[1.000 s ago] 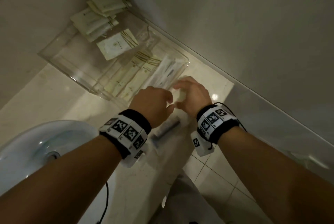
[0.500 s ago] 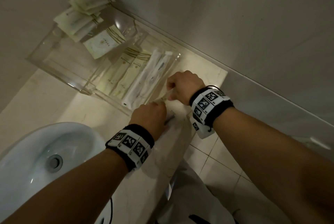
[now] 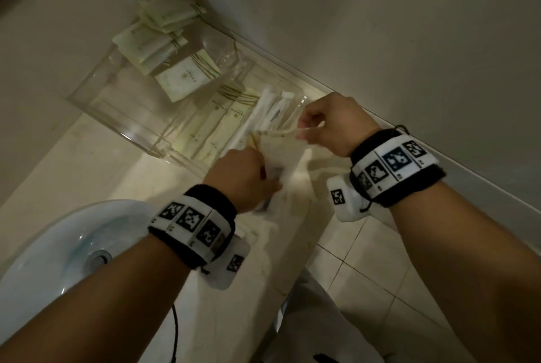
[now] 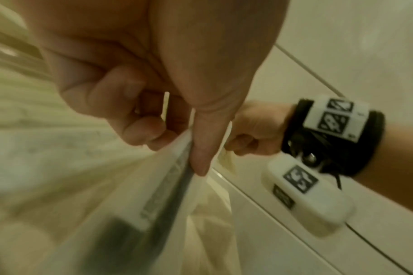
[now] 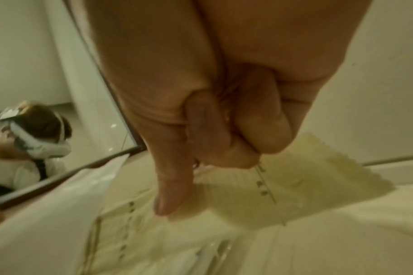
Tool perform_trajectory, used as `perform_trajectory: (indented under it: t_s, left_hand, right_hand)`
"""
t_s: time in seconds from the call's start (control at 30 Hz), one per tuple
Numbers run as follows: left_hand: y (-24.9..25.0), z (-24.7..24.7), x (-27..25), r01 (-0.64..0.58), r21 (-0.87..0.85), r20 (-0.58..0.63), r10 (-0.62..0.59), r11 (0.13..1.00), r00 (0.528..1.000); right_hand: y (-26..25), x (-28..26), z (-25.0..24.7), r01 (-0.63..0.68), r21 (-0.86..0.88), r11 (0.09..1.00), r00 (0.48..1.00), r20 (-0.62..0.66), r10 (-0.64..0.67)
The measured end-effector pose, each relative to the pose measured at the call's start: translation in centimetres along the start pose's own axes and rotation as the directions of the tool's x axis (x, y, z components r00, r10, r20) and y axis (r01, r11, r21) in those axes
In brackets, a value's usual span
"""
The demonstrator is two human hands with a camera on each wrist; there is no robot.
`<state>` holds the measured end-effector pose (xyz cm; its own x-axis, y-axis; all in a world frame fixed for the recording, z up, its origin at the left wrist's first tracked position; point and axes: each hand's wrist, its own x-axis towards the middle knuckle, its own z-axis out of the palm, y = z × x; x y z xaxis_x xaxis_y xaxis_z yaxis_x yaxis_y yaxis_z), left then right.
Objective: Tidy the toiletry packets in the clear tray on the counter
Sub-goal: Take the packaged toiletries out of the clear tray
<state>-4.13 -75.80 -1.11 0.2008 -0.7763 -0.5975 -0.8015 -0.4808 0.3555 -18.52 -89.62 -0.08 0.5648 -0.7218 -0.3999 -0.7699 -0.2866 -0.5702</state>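
Note:
The clear tray (image 3: 96,99) sits on the counter against the wall. Square cream packets (image 3: 158,29) are piled at its far end, and one (image 3: 187,78) lies apart from them. Long packets (image 3: 222,119) and white wrapped ones (image 3: 263,111) fill its near compartment. My left hand (image 3: 263,171) is just in front of the tray's near end. It grips a bundle of white packets (image 4: 158,186) between thumb and curled fingers. My right hand (image 3: 304,131), beside the tray's near corner, pinches a thin cream packet (image 5: 295,176) with a sawtooth edge, lifted off the counter.
A white sink basin (image 3: 58,245) lies to the left, below my left forearm. The counter edge (image 3: 292,245) drops to floor tiles (image 3: 366,260) on the right. The wall (image 3: 409,40) runs close behind the tray. A mirror (image 5: 36,130) shows in the right wrist view.
Both hands have come up off the counter with packets. The right hand has risen towards the tray's near corner, and the left has drawn back a little below it.

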Motion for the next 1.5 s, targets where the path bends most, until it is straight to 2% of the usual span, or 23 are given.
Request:
perform_trajectory:
  t_s: [0.07,0.17,0.27,0.43,0.53,0.63,0.73,0.83,0.97,1.03,1.17,1.37,1.5]
  left_hand:
    - [-0.5,-2.2,0.0,-0.002,-0.081,-0.044,-0.002,0.997,0.999]
    - [-1.4,-5.0,0.4,0.009,-0.218,-0.124,-0.037,0.976,0.992]
    - [-2.6,-7.1,1.1,0.052,-0.335,-0.189,-0.121,0.941,0.975]
    - [-4.1,-8.9,1.8,0.078,-0.274,-0.256,-0.151,0.959,0.955]
    - [-4.5,-9.5,1.9,0.053,-0.272,-0.283,-0.133,0.961,0.95]
    - [-5.0,-9.9,2.1,-0.004,-0.265,-0.359,-0.095,0.964,0.929]
    - [-5.5,-10.2,2.1,-0.06,-0.27,-0.424,-0.063,0.961,0.903]
    - [-5.7,-10.3,2.2,-0.081,-0.276,-0.431,-0.048,0.958,0.901]
    - [-5.4,-10.1,2.3,-0.077,-0.307,-0.41,-0.059,0.949,0.91]
    - [-5.3,-9.7,2.7,-0.069,-0.315,-0.391,-0.063,0.947,0.918]
    - [-5.0,-8.1,3.8,-0.019,-0.235,-0.323,-0.06,0.972,0.944]
    - [-5.5,-4.9,5.9,0.084,-0.019,-0.226,-0.086,0.996,0.97]
    - [-5.7,-3.8,6.3,0.1,0.05,-0.258,-0.084,0.994,0.963]
  right_hand:
    - [-0.3,0.4,-0.1,-0.012,0.111,0.994,0.998,-0.059,0.018]
    - [-1.3,1.4,1.0,-0.096,0.297,0.95,0.991,-0.064,0.12]
    - [-2.6,2.4,2.7,-0.163,0.404,0.9,0.983,-0.009,0.182]
    - [-5.8,3.9,6.3,-0.326,0.557,0.764,0.944,0.159,0.288]
    - [-7.6,5.0,8.2,-0.363,0.572,0.736,0.931,0.192,0.31]
    - [-9.5,5.8,9.5,-0.392,0.599,0.698,0.917,0.196,0.346]
    - [-10.7,6.2,9.6,-0.437,0.563,0.702,0.89,0.161,0.426]
    - [-10.9,6.4,9.2,-0.5,0.48,0.721,0.861,0.182,0.475]
    - [-10.4,6.3,8.6,-0.503,0.492,0.71,0.857,0.177,0.484]
    - [-9.5,6.3,8.2,-0.465,0.533,0.707,0.868,0.117,0.482]
    - [-7.6,5.8,6.8,-0.425,0.674,0.605,0.836,0.035,0.548]
    - [-4.7,4.3,5.5,-0.313,0.716,0.624,0.844,-0.092,0.529]
    - [-4.2,3.3,5.8,-0.293,0.69,0.662,0.853,-0.125,0.507]
